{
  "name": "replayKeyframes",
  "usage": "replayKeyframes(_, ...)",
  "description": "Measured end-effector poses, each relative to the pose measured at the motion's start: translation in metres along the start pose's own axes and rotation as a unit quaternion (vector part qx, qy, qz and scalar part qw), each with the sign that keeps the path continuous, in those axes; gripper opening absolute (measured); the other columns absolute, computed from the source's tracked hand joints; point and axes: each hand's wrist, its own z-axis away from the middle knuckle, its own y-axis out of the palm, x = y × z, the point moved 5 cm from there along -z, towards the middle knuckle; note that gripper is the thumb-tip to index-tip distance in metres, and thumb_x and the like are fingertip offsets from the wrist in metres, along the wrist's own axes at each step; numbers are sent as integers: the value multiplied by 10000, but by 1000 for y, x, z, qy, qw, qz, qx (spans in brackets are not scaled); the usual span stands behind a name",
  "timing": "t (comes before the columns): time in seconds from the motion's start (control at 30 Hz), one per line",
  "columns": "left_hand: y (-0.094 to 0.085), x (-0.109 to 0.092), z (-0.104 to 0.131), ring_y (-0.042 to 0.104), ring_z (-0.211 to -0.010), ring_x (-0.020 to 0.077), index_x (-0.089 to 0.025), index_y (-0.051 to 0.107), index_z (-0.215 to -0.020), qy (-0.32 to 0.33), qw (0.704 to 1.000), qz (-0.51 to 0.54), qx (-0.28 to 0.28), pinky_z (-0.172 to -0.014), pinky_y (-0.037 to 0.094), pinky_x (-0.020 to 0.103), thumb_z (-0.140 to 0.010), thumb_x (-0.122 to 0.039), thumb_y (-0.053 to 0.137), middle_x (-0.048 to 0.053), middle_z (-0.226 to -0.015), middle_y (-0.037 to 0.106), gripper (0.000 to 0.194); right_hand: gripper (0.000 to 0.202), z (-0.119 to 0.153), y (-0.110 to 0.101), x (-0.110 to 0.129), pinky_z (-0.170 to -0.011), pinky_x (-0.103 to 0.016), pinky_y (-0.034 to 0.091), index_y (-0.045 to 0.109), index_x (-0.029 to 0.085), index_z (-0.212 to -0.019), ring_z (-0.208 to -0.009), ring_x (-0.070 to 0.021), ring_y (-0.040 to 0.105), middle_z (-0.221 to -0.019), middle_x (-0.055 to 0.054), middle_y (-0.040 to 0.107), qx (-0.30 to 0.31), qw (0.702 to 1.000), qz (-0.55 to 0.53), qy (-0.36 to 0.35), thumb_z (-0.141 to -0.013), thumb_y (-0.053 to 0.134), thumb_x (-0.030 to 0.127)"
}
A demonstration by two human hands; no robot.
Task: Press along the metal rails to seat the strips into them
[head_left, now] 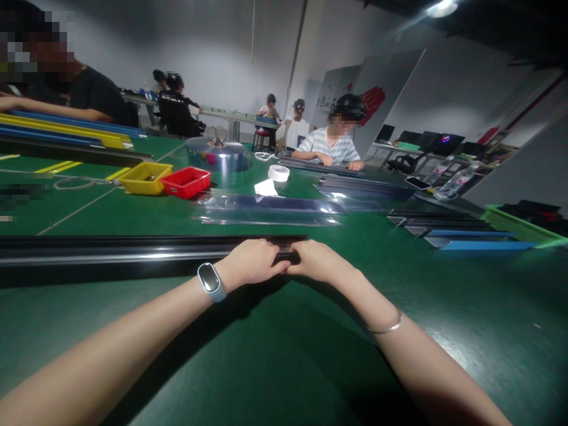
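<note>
A long black channel-shaped strip (110,251) lies across the green table (266,355), running out of view to the left. My left hand (252,261) is closed round it near its right end, fingers curled over the far side. Right beside it, my right hand (317,260) grips the very end of the strip, thumb towards the left thumb. The fingertips of both hands are partly hidden behind the strip. Just beyond lie clear plastic sheets (270,211), apart from my hands.
Yellow bin (146,179) and red bin (186,182) stand left of the sheets. Behind are a film roll (217,158) with scissors on it and a tape roll (278,173). Cut strips (479,245) and a green basket (510,223) lie right. Co-workers sit across and at left.
</note>
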Motion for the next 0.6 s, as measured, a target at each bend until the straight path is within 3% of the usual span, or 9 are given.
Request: replayKeyframes(0.6,1,1,1,594,-777,224,-126,610,-892,-4,1000,-1,-2,-708,433,335,-837,-508,261,116,-852,638,520,545,-2,1,-9,-657,-247,398,592,178,-964,-835,-222,592,-933,-107,641,-36,999,9,-3,-712,445,639)
